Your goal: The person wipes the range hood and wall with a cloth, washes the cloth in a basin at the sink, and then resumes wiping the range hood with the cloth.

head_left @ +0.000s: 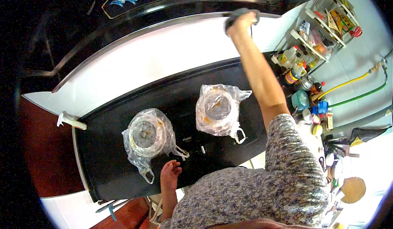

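My right hand (244, 21) is stretched far up to the lower edge of the range hood, closed around a dark grey object (232, 20); motion blur hides what kind it is. Low in front of my body, my left hand (170, 172) hovers with loosely bent fingers and holds nothing. Closest to it is the handle of a clear plastic bag that wraps the left gas burner (141, 135) on the black cooktop (184, 124). A similar clear bag covers the right burner (217, 106).
Overhead hangs the dark range hood (196, 4). A white spray bottle (72, 120) lies at the cooktop's left edge. Sauce bottles (292, 74) and a teal container (300, 100) crowd the right side, below a wall rack (323, 28). Yellow hose (348, 81) runs along the wall.
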### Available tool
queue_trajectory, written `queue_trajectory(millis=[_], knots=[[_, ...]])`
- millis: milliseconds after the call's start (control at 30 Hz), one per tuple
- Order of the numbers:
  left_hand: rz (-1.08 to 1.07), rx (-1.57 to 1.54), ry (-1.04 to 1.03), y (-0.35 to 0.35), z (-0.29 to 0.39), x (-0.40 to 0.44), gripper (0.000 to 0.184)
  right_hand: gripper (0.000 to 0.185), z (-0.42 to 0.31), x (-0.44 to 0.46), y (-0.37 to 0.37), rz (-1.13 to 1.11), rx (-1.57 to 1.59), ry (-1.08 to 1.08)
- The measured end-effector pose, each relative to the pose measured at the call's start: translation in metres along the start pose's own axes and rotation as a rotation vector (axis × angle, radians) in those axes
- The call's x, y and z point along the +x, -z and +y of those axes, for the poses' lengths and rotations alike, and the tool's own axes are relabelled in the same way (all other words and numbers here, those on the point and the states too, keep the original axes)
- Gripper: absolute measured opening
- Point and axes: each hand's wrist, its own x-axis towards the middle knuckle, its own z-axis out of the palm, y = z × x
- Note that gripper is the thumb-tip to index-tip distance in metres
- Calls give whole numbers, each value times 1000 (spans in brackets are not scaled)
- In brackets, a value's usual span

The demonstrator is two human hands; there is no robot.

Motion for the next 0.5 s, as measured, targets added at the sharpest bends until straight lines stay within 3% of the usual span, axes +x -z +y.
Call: queue_trajectory(millis=[100,167,233,267,367,433,500], knots=[[-17,25,-16,-3,6,3,22,27,-8,-92,-51,10,-46,-165],[-33,22,-29,-7,8,6,22,38,-26,-101,-49,-33,-153,-243],[-35,7,-30,-10,9,6,22,37,-33,-71,-34,-82,-111,-269],[-41,22,-16,-11,9,6,22,27,-45,-57,-28,-91,-20,-282],[-70,29,2,-7,6,10,23,27,-60,2,-9,15,75,-266],[-115,-10,-2,-1,3,13,23,28,-71,21,-3,-29,77,-331],[-62,-19,-31,1,5,5,25,31,-73,20,-4,67,37,-223]])
